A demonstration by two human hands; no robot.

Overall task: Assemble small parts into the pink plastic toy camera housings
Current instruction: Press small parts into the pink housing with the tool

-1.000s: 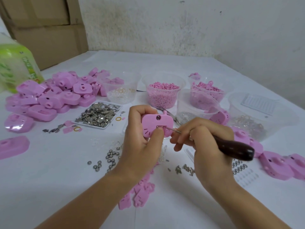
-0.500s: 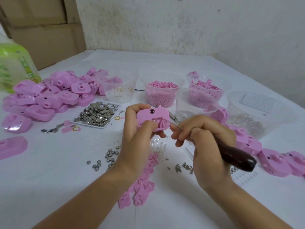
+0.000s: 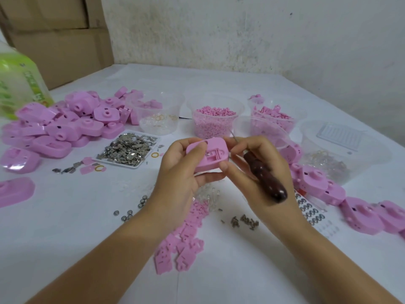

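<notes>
Left hand: My left hand (image 3: 182,172) grips one pink housing (image 3: 210,154) at centre frame, raised off the table (image 3: 65,238). The thumb lies across its open face and the other fingers are curled behind it.

Right hand: My right hand (image 3: 258,172) is closed round the dark-handled tool (image 3: 263,174). The thumb and forefinger reach forward to the housing's right edge. The metal shaft points up and away, with its tip clear of the work.

Housing in hand: The inner side faces me. A moulded recess shows, with a small metal part seated in it. I cannot tell whether that part is fastened.

Step, as I judge it: I am checking or turning the piece between fittings, since the tool is not applied to it.

Unworked stock, by my estimate: A large heap of housings (image 3: 72,123) lies at upper left.

Possibly worked: A shorter row of housings (image 3: 328,189) lies at right of frame. Whether these are complete cannot be confirmed.

Parts supply: The tray of metal plates (image 3: 129,150) and the tub of pink pellets (image 3: 215,121) are both well filled. Screws (image 3: 245,221), small metal discs (image 3: 127,215) and flat pink pieces (image 3: 179,249) lie loose at lower centre.

Progress, in my judgement: The job is at an early to middle stage, with most housings still to be done.
</notes>
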